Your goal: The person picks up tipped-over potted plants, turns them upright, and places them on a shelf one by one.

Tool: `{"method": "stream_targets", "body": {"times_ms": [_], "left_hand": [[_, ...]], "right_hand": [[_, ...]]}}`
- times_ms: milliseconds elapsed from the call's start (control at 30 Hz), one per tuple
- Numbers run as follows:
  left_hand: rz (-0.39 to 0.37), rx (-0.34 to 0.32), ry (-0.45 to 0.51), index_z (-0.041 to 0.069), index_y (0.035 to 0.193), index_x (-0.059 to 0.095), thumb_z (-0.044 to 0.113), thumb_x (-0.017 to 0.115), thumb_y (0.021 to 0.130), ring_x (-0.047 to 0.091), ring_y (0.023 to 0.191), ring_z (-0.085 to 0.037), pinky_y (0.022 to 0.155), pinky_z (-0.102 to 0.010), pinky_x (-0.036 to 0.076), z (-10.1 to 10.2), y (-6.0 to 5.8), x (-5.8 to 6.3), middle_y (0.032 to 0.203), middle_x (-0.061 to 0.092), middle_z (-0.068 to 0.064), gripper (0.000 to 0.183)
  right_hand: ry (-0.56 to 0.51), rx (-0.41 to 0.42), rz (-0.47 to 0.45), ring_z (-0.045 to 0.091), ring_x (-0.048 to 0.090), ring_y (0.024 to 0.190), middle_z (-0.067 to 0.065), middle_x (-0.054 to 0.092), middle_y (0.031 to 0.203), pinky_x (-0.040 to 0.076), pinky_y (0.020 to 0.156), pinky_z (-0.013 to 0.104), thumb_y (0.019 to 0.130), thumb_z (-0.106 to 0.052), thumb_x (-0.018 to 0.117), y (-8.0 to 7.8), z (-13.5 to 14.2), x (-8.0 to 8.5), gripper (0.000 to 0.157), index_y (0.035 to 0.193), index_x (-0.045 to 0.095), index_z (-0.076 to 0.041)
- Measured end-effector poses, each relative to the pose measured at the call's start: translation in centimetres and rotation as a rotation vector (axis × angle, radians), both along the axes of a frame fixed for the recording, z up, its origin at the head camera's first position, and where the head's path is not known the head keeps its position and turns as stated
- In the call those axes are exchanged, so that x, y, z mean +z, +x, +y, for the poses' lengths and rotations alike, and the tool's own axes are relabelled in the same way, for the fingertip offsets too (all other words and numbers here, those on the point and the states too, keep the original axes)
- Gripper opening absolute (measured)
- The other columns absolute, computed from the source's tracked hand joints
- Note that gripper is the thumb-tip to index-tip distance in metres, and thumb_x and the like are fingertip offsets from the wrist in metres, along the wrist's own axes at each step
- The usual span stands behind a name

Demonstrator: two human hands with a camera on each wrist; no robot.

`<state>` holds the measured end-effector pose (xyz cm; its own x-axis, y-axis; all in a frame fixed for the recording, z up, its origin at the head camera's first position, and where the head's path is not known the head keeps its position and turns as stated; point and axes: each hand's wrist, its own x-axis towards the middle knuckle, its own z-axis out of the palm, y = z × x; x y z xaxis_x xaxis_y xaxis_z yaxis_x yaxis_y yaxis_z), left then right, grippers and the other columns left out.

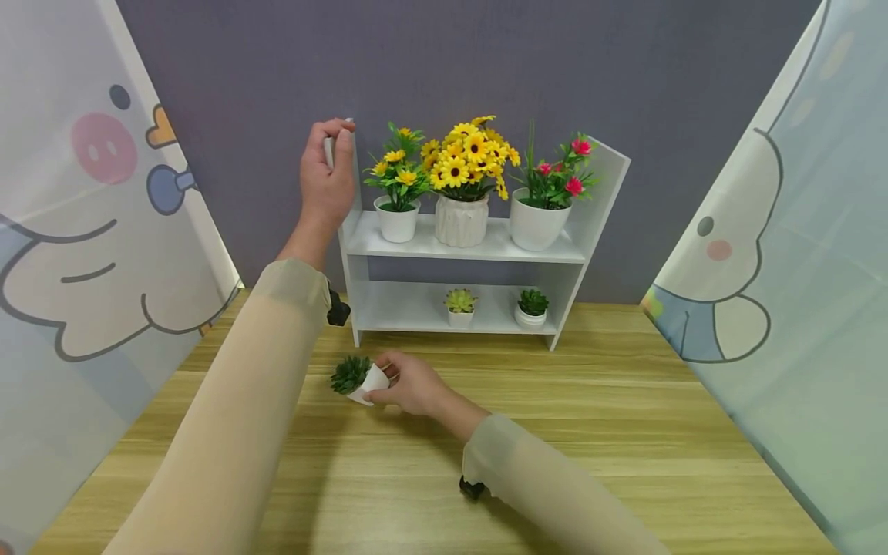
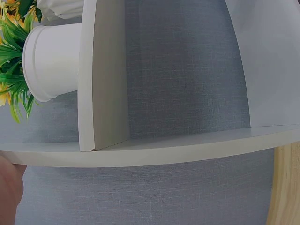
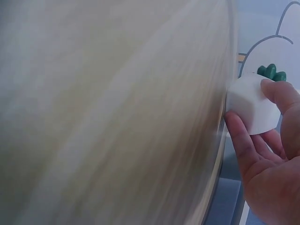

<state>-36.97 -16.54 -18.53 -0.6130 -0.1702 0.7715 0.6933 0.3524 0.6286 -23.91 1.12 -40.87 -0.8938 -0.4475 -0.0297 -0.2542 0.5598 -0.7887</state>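
My left hand (image 1: 328, 179) grips the top of the left side panel (image 2: 187, 156) of a white two-tier shelf (image 1: 416, 247), thumb on one side and fingers curled over the other. Low in front of the shelf, my right hand (image 1: 418, 385) holds a small succulent in a white pot (image 1: 375, 383). That pot is tipped, its dark green leaves pointing left in the head view. Seen from the right wrist, the thumb lies along the white pot (image 3: 253, 105) near its rim while the fingers support it from the other side.
On the upper tier stand a small yellow-flowered pot (image 1: 398, 223), a fuller yellow bouquet pot (image 1: 461, 222) and a pink-flowered pot (image 1: 539, 223). The lower tier bears a light green succulent (image 1: 461, 303) and a dark green one (image 1: 532, 303). Cartoon curtains (image 1: 735, 231) flank the wooden table (image 1: 610, 432).
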Motion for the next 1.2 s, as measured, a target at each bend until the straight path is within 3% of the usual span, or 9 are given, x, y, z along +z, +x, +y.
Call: {"method": "stream_targets", "body": {"times_ms": [433, 800, 1200], "left_hand": [[-0.005, 0.006, -0.007, 0.011, 0.127, 0.061, 0.033, 0.049, 0.117, 0.049, 0.152, -0.005, 0.126, -0.021, 0.036, 0.1, 0.3, -0.1, 0.153, 0.062, -0.004, 0.027], [-0.004, 0.005, -0.008, 0.009, 0.128, 0.061, 0.033, 0.049, 0.117, 0.048, 0.152, -0.006, 0.127, -0.021, 0.034, 0.1, 0.3, 0.0, 0.153, 0.062, -0.003, 0.028], [-0.011, 0.012, -0.008, 0.011, 0.129, 0.061, 0.033, 0.048, 0.117, 0.048, 0.152, -0.005, 0.127, -0.022, 0.035, 0.2, 0.5, 0.0, 0.153, 0.062, -0.003, 0.028]], "right_hand": [[-0.056, 0.059, -0.029, 0.014, 0.068, 0.101, 0.004, 0.072, 0.121, 0.059, 0.087, 0.026, 0.091, -0.016, 0.091, 0.0, 1.4, -0.5, 0.044, 0.125, 0.064, -0.010], [-0.044, 0.075, -0.077, 0.016, 0.063, 0.106, 0.005, 0.067, 0.118, 0.057, 0.098, 0.038, 0.093, -0.017, 0.087, -0.1, 2.2, -0.6, 0.044, 0.125, 0.058, -0.008], [-0.102, 0.073, -0.133, 0.016, 0.065, 0.105, 0.008, 0.070, 0.118, 0.058, 0.099, 0.039, 0.092, -0.011, 0.086, -0.5, 2.7, -1.1, 0.046, 0.128, 0.058, -0.006]]}}
